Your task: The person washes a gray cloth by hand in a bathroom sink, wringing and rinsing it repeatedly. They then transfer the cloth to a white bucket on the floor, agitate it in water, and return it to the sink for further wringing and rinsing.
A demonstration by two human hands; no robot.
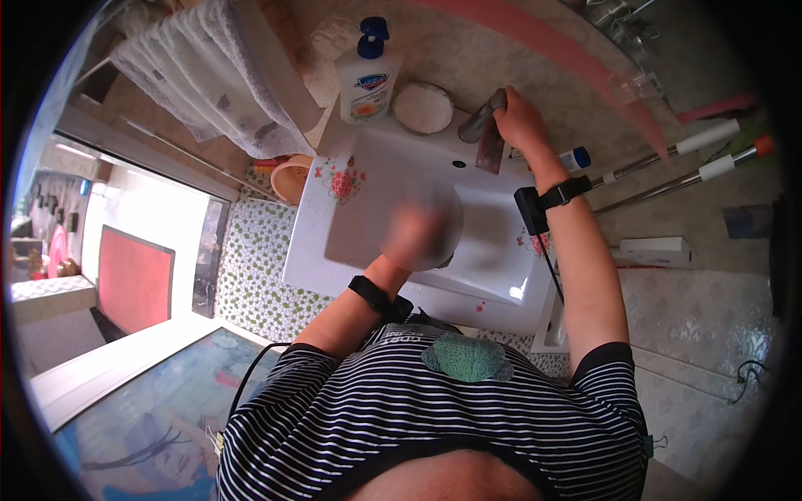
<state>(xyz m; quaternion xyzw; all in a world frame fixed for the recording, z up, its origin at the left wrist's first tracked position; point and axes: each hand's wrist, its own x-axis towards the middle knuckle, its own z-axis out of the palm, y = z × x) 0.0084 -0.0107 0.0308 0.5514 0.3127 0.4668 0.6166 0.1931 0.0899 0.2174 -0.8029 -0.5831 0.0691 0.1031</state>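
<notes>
Over the white washbasin (351,209), my left hand (409,235) is smeared by motion. A round, pale, bowl-like thing (447,230) is in its grip, blurred too, and its exact kind cannot be made out. The hand hides part of it, and a shadow falls on the basin to its right. My right hand (521,123) is closed round the top of the metal faucet (489,153) at the basin's back edge. Whether water runs from the spout cannot be seen.
On the back ledge stand a white pump bottle (366,88) with a blue top and a round white dish (423,108). Towels (209,71) hang at the upper left. An orange-tan tub (290,179) sits left of the basin. Poles (677,179) lean at the right.
</notes>
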